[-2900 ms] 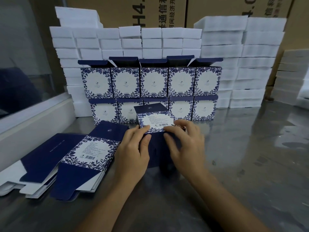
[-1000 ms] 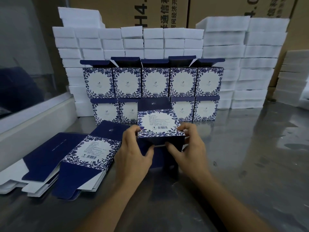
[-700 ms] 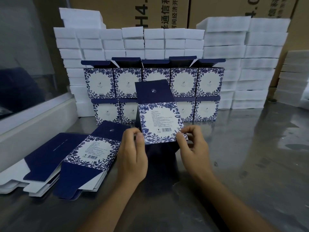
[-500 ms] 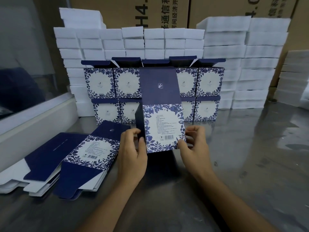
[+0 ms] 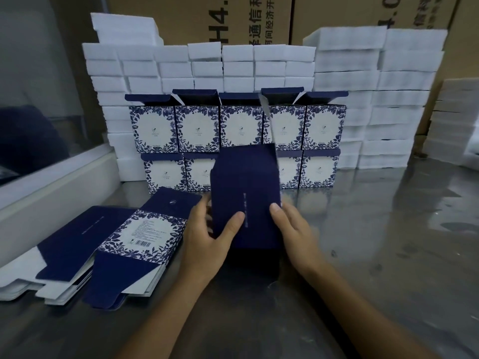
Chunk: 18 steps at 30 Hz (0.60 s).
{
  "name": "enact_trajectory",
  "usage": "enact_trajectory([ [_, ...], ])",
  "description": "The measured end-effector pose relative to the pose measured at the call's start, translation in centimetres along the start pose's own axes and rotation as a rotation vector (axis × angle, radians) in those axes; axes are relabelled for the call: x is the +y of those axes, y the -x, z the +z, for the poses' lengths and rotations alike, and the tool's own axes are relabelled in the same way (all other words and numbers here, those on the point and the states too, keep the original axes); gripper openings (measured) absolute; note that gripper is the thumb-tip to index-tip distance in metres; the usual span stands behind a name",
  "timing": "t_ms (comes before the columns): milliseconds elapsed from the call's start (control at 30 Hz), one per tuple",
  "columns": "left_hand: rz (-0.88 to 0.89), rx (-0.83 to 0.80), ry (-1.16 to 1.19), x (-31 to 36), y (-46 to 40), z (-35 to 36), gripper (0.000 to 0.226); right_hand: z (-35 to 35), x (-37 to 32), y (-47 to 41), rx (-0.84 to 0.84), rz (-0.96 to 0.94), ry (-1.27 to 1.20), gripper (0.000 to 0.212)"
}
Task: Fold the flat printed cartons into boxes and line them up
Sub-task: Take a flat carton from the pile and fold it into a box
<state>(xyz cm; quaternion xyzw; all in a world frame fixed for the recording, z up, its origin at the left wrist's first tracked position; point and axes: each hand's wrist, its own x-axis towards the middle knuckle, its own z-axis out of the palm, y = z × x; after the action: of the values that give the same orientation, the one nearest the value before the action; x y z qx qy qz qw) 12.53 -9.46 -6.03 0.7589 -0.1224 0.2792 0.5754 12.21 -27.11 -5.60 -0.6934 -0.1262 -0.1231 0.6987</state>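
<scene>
A navy carton [image 5: 246, 193] stands upright on the steel table, its plain dark side facing me. My left hand [image 5: 207, 239] grips its left edge, thumb across the dark face. My right hand [image 5: 293, 229] holds its right edge, thumb on the front. Behind it, folded blue-and-white floral boxes [image 5: 321, 128] stand in two stacked rows with their top flaps open. A pile of flat printed cartons [image 5: 140, 237] lies to the left of my left hand.
White foam blocks [image 5: 375, 99] are stacked high behind and to the right of the boxes. Brown shipping cartons [image 5: 337, 16] rise at the back. A white ledge with a glass pane [image 5: 51, 177] runs along the left. The steel table [image 5: 388, 242] extends to the right.
The carton was lifted from lying low, stood upright, then turned so its dark side faces me instead of the printed barcode panel. Both hands shifted to its lower edges.
</scene>
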Motion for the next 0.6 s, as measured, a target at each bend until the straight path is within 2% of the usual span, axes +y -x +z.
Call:
enact_trajectory([
  [67,0.021,-0.025,0.006,0.6,0.0,0.0,0.052,0.1,0.1,-0.1,0.006,-0.015,-0.012,0.038],
  [200,-0.084,-0.056,0.163,0.6,-0.3,-0.1,0.049,-0.3,0.4,-0.3,0.086,0.024,-0.037,0.041],
  [333,-0.213,-0.108,0.247,-0.1,-0.4,-0.6,0.068,-0.5,0.3,-0.6,0.152,0.017,0.069,0.035],
  [400,-0.220,-0.138,0.217,-0.2,-0.3,-0.5,0.078,-0.7,0.4,-0.8,0.197,-0.009,0.149,0.027],
  [500,-0.110,-0.100,0.064,0.0,0.1,0.0,0.092,-0.9,0.6,-1.1,0.262,0.052,0.138,0.013],
  [600,0.011,-0.043,-0.097,0.4,0.5,0.2,0.107,-0.9,0.9,-1.0,0.293,0.045,0.216,0.013],
])
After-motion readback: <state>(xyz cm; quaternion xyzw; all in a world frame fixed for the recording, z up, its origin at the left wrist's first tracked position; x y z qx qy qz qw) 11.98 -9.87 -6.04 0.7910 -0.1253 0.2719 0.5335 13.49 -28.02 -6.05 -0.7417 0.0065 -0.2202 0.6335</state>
